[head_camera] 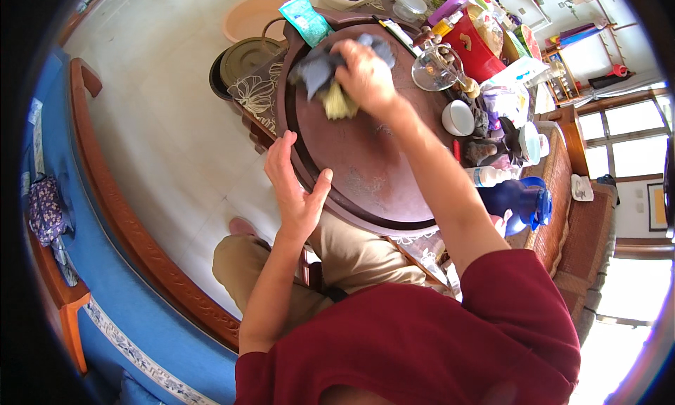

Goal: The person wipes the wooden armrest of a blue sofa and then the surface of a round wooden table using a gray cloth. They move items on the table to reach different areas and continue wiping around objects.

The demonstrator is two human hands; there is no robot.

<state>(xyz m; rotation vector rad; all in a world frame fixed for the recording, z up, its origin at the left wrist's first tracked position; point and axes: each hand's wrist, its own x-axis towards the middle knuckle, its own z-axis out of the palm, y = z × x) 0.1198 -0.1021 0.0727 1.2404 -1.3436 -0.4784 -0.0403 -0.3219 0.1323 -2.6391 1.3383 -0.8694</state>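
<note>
My right hand (364, 78) grips a bunched grey and yellow cloth (340, 102), pressed on the far left part of a brown tea tray (358, 157). A dark groove runs along the tray's rim. The cloth and the hand look slightly blurred. By the near left rim, my left hand (295, 189) holds nothing, its thumb spread from the fingers. Beyond the cloth lies a turquoise packet (307, 21) at the tray's edge. Right of the cloth, a clear glass vessel (436, 67) rests on its side near a white cup (457, 117).
A red container (473, 44) stands among packets at the back right. At the right are a white bottle (488, 176) and a blue jug (514, 204). On the left, a round lidded pot (248, 62) and a peach basin (258, 17) are beside the table. A wooden-framed blue sofa (137, 299) curves along the left.
</note>
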